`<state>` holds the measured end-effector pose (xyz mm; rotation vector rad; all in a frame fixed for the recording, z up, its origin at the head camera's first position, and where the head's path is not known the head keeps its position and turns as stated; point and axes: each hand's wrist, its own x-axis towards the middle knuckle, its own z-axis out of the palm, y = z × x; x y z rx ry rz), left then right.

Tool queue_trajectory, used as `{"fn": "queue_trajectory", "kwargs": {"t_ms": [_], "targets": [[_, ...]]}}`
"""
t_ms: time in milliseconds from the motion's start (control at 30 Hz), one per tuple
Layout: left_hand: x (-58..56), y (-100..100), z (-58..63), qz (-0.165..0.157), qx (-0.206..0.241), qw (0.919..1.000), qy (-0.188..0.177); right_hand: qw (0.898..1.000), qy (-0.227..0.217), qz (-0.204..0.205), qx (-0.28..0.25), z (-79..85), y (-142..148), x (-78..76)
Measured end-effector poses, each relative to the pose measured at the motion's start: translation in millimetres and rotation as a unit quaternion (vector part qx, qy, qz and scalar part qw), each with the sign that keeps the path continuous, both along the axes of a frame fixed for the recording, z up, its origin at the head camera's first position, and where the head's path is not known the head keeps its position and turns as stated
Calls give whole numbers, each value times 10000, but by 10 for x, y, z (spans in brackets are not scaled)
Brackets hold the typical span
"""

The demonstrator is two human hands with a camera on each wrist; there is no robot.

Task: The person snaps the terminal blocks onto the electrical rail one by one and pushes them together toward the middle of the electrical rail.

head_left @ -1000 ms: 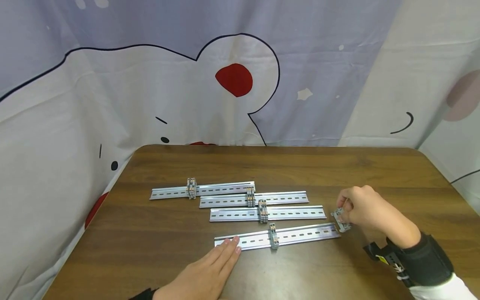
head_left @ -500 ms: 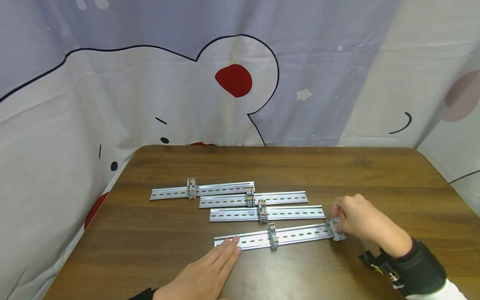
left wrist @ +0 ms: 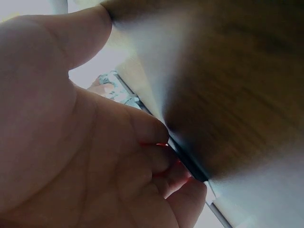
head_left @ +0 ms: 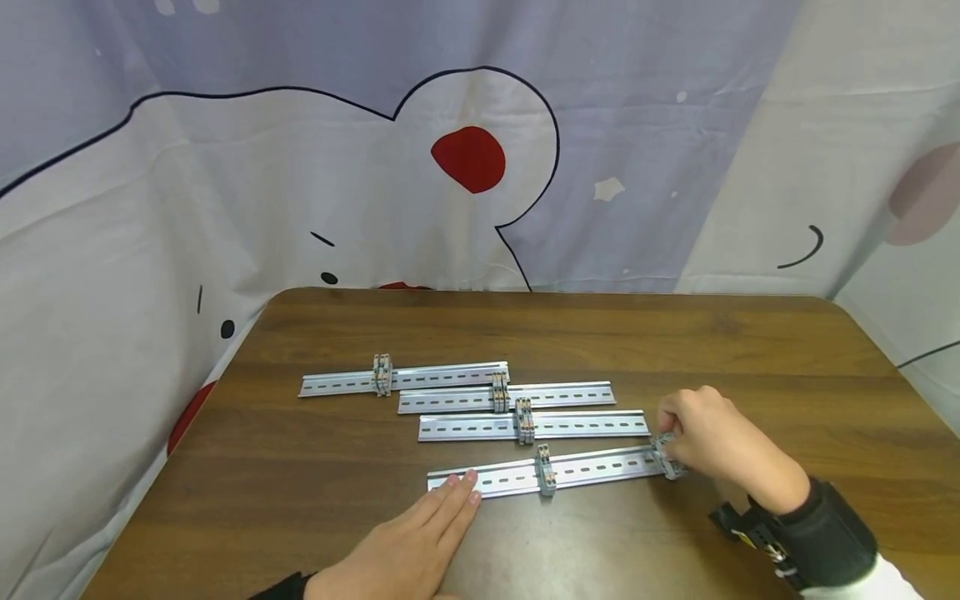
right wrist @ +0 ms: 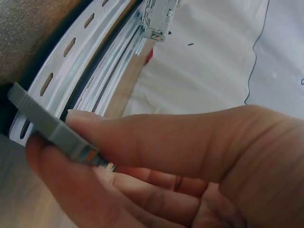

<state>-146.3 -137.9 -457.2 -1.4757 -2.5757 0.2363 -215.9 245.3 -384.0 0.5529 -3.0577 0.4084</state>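
Between thumb and fingers, my right hand (head_left: 708, 429) pinches a thin grey terminal block (right wrist: 57, 128). That block overlaps the right end of the nearest slotted metal DIN rail (head_left: 607, 468) in the head view. Another grey terminal block (head_left: 546, 472) sits across the middle of this rail. My left hand (head_left: 408, 537) lies with straight fingers over the rail's left end, fingertips on the metal. In the left wrist view the palm (left wrist: 80, 137) fills much of the picture and the fingertips reach the rail edge.
Behind lie three more DIN rails, the back one (head_left: 442, 375), a middle one (head_left: 562, 393) and a third (head_left: 457, 427), each carrying grey terminal blocks. The wooden table (head_left: 600, 333) ends at a printed curtain (head_left: 300, 183).
My right hand has moved left with the terminal block, from beside the nearest rail onto its right end. My left hand has stayed on the rail's left end.
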Motion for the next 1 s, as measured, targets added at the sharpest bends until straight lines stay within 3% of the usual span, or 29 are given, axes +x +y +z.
{"fn": "queue_trajectory", "kwargs": {"t_ms": [133,333,533,633,733,867,1000], "targets": [[-8,-8,6,50,111,9998,-147,9999,67,155,0,-22,-37,-50],[-9,-1,-5,40,192,9998,-62,9995,-276,17,130,-25,-76,-81],[-6,6,-9,2,40,10000,72,9902,-1352,128,-340,82,78,-113],[-8,13,0,48,120,9999,-8,9744,-2029,360,-900,150,224,-158],[-6,16,5,60,140,9999,-2,9500,-2609,635,-1594,166,361,-202],[0,12,-2,77,117,9999,9,9162,-3245,707,-2241,123,444,-245],[6,7,-22,88,92,9999,25,9014,-3499,770,-2432,62,473,-283]]}}
